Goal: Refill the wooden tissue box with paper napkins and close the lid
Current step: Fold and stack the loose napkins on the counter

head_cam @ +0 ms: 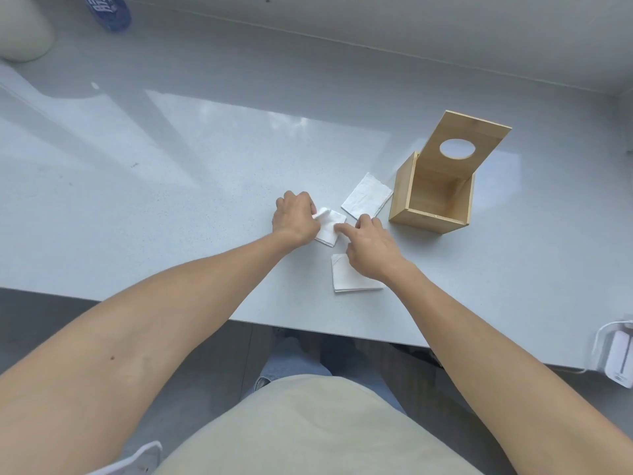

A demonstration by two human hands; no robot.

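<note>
The wooden tissue box [428,217] stands open on the right of the pale table, its inside bare. Its lid [479,132], with a round hole, is tipped up and back. Three folded white napkins lie left of the box. My left hand [296,217] pinches the left edge of the middle napkin [328,231], lifting a corner. My right hand [371,246] presses its index finger on the same napkin's right side and partly covers the near napkin [349,281]. The far napkin [366,200] lies free beside the box.
The table's front edge [308,329] runs just below the napkins. A white vessel [24,29] and a blue bottle [109,12] stand at the far left. A white device with a cable [620,354] sits at the right front edge.
</note>
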